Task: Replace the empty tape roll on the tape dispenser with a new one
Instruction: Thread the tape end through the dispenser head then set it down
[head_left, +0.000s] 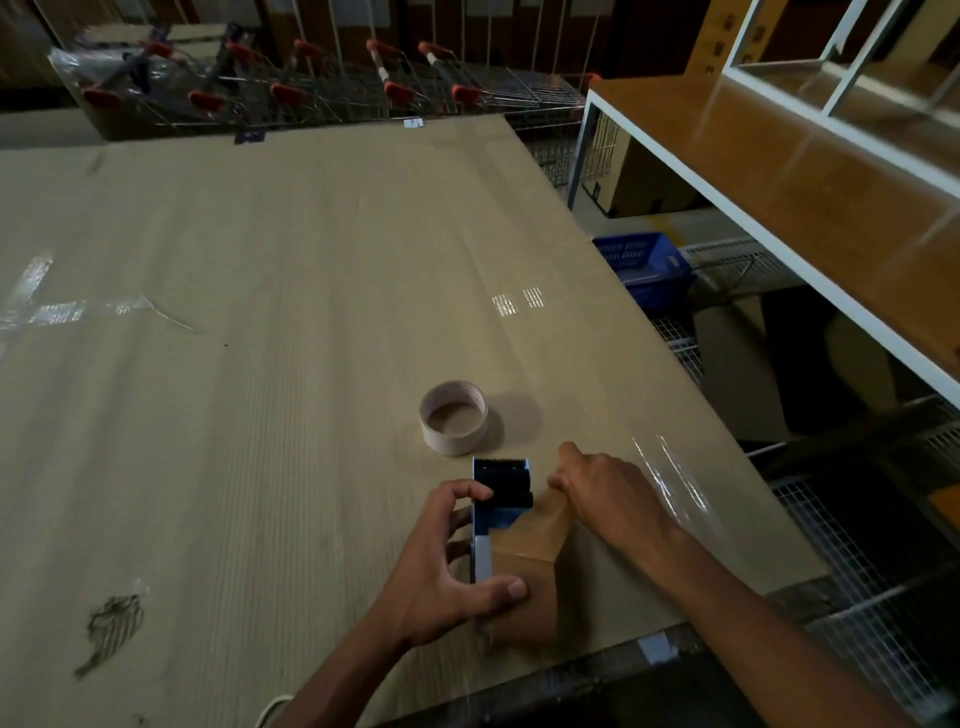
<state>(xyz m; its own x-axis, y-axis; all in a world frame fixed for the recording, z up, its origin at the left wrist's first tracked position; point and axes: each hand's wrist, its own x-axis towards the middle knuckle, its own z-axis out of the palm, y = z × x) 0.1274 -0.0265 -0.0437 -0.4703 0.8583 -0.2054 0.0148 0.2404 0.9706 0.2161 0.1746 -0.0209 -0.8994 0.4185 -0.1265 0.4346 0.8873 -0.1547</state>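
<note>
A blue tape dispenser (500, 493) with a black toothed blade end lies on the cardboard-covered table (260, 312), near its front right. A roll of brown tape (524, 587) sits on the dispenser, and a brown strip runs from it toward the blade. My left hand (447, 561) grips the dispenser's left side, thumb pressed on the brown roll. My right hand (602, 493) pinches the tape strip just right of the blade. An empty cardboard tape core (453, 417) stands on the table just beyond the dispenser.
A wooden shelf with a white metal frame (779, 208) rises at the right. A blue plastic crate (647, 265) and wire grids sit below it. Shopping carts with red handles (322, 88) line the far edge. Clear tape patches (47, 306) stick to the table at left.
</note>
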